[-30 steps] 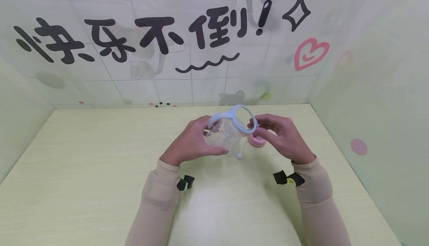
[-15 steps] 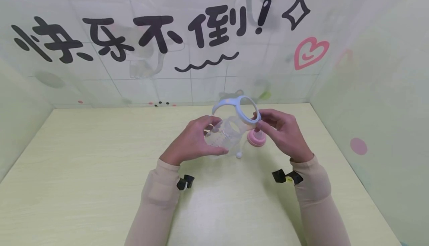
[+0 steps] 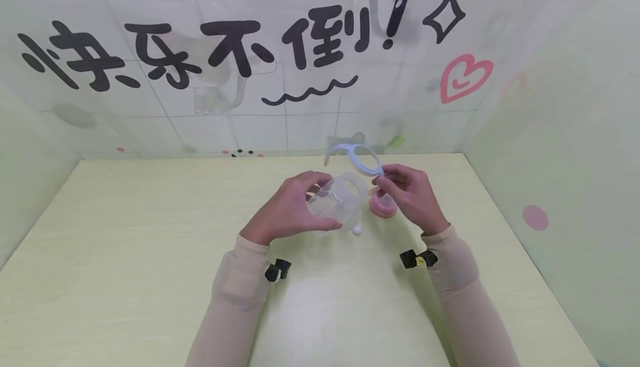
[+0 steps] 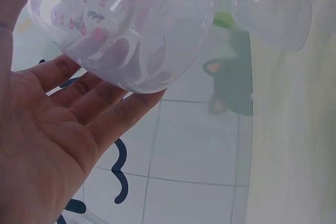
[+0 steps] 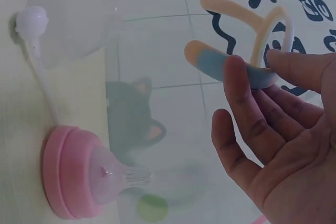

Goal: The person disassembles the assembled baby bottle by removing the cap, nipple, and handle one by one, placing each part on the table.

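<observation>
In the head view my left hand (image 3: 287, 206) grips a clear baby bottle (image 4: 121, 30), tilted with its open mouth up and to the right. Printed measuring marks show on its wall in the left wrist view. My right hand (image 3: 412, 195) pinches a pale blue bottle handle (image 5: 212, 68) with peach-coloured tips, between thumb and fingers. The handle's ring is held above the bottle's mouth, apart from it. Below the right hand, a pink collar with a clear nipple (image 5: 73, 171) sits on the table, nipple upward. A thin straw with a white ball end (image 5: 31, 22) runs from it.
A clear dome-shaped cap (image 5: 73, 19) stands on the pale wooden table (image 3: 150, 256), mostly behind the bottle in the head view. A translucent printed panel (image 3: 240, 134) rises at the table's back edge, and a side panel (image 3: 560, 161) stands at the right.
The handle's ring has come off the bottle's neck, first upward, then slightly left and tilted. My right hand has shifted a little left with it. The left hand and bottle stay nearly still.
</observation>
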`<state>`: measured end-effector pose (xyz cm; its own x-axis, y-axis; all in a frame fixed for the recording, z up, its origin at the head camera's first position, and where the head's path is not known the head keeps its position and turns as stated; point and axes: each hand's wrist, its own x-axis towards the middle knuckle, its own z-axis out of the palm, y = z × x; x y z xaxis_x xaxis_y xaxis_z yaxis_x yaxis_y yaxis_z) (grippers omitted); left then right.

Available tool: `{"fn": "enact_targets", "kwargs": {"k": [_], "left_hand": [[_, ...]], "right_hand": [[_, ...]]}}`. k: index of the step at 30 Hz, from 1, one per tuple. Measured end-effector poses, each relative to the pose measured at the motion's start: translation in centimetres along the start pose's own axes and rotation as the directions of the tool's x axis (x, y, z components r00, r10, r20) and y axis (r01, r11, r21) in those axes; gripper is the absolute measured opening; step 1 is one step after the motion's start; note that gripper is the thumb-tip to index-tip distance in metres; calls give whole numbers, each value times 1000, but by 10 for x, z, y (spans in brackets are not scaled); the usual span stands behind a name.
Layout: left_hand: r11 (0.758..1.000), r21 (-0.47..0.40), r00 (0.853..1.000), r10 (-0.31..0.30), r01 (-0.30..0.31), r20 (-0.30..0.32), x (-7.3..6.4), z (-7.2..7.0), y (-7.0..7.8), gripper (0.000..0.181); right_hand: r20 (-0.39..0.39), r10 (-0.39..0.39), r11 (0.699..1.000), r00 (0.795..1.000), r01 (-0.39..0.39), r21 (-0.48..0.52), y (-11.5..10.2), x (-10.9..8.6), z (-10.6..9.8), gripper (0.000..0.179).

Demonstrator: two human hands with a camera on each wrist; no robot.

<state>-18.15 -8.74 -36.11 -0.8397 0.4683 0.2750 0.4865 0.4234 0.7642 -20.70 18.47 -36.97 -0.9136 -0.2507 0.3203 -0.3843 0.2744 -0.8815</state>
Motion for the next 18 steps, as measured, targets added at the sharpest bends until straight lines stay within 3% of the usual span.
{"fn": "enact_targets", "kwargs": {"k": [18], "left_hand": [[1000,-27,1000,-11,11,-7,-2,-3,1,70]], "right_hand": [[-12,137,981,990,-137,-134,25,2,22,26]]}}
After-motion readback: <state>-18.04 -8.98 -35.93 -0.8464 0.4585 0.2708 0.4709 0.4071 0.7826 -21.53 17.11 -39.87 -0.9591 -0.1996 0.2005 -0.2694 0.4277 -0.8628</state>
